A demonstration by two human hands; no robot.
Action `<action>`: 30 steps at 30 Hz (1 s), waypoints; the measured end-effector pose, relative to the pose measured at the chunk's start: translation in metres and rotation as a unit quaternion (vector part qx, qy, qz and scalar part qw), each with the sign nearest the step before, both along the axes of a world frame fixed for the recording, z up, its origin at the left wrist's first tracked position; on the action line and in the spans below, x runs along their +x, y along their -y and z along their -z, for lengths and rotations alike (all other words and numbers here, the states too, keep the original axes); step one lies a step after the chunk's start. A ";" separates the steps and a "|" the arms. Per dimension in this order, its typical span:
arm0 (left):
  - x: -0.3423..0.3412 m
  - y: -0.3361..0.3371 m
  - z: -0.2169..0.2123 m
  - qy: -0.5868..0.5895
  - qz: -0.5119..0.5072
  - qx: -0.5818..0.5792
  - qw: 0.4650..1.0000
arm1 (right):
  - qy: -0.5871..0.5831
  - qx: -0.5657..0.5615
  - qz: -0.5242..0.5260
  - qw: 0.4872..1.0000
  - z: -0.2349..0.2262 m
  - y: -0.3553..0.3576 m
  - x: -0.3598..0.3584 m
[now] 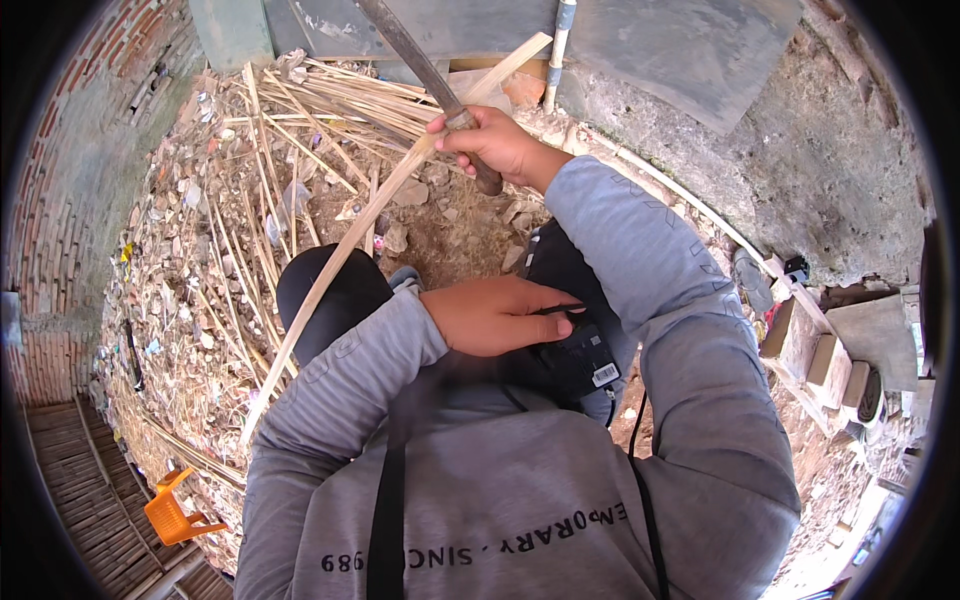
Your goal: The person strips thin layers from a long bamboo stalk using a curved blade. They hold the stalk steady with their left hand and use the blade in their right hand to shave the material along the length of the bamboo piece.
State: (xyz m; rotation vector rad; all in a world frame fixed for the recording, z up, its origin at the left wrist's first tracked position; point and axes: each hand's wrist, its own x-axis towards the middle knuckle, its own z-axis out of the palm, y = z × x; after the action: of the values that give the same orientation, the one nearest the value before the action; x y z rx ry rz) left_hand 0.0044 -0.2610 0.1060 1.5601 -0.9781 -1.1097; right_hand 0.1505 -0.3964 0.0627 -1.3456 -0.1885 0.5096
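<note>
My right hand (490, 145) is wrapped round the wooden handle of a machete (412, 52), whose long dark blade points up and to the left. The same fingers also pinch a long pale bamboo strip (350, 240). The strip slants from the upper middle down past my left forearm. Over my lap, my left hand (500, 315) is closed at the edge of a black box-shaped device (588, 362). Something thin and dark shows between its thumb and forefinger, too small to name.
More bamboo strips (350, 100) lie piled ahead on rubble-strewn ground (180, 230). A white pipe (660, 175) runs along the wall at right, with wooden blocks (828, 370) near it. An orange plastic chair (175, 515) stands at lower left. Black straps and cables hang over my front.
</note>
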 end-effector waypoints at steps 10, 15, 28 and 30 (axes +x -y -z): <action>-0.042 -0.123 -0.033 0.502 -0.399 -0.051 0.766 | 0.036 -0.028 0.000 0.999 -0.013 0.001 -0.002; -0.103 -0.224 0.010 0.471 -0.558 0.295 0.616 | 0.078 -0.052 -0.020 0.995 -0.027 -0.009 0.000; -0.118 -0.239 0.045 0.323 -0.609 0.351 0.634 | 0.424 -0.412 0.003 0.807 -0.048 -0.020 0.019; -0.116 -0.240 0.043 0.310 -0.607 0.339 0.648 | 0.454 -0.484 -0.048 0.746 -0.039 -0.020 0.011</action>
State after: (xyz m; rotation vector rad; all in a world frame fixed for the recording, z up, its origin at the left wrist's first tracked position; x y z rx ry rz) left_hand -0.1114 -0.0210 0.0633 2.6195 0.3678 0.1543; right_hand 0.1610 -0.3763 0.1018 -2.5669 -0.8920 -0.0790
